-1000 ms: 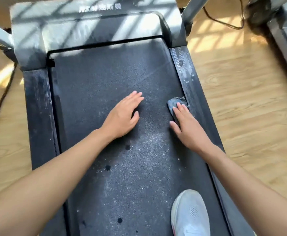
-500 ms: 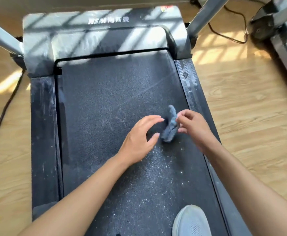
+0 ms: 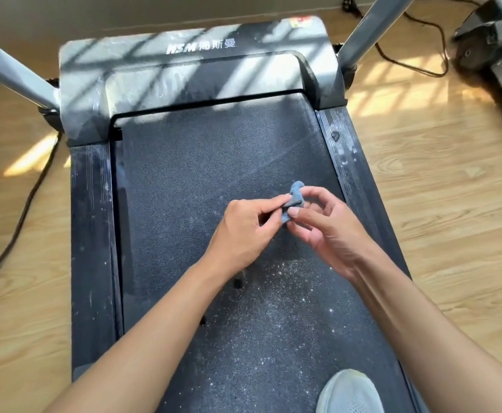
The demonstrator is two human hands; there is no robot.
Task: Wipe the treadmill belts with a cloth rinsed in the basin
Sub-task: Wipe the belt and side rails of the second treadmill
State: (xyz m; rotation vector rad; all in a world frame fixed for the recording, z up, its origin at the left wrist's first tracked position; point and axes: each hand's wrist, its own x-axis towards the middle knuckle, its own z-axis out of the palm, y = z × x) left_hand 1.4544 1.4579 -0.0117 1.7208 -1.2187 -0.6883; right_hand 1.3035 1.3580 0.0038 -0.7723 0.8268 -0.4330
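At the far left a dark power cable [image 3: 20, 222] trails across the wooden floor [image 3: 440, 204], which carries patches of sunlight. Beside it stands a slanted grey upright post [image 3: 11, 70] of the treadmill, joined to the grey motor cover [image 3: 184, 73], whose front bears a white logo. The left side rail [image 3: 90, 248] is black, scuffed and streaked with pale marks. Next to it lies the dark treadmill belt [image 3: 199, 180], speckled with white dust in its lower middle part and showing a few small dark spots.

Above the belt's middle, the left hand [image 3: 243, 231] pinches one end of a small bunched blue-grey cloth [image 3: 294, 198]; its fingers [image 3: 276, 204] are closed together on the fabric. Just to the right, the right hand [image 3: 330, 231] grips the same cloth from the other side, its thumb and fingers [image 3: 315, 192] clamped on it, so the cloth is held between the two hands, raised off the belt near its right half. A twisted tip of the cloth sticks up above the fingers.

Lower right, the toe of a white shoe [image 3: 348, 391] rests on the belt. The right side rail [image 3: 351, 162] is dusty with a few drops on it. A second upright post [image 3: 372, 28] rises at the top right, with another black cable [image 3: 416, 55] on the floor and part of another machine [image 3: 494, 43] at the edge.
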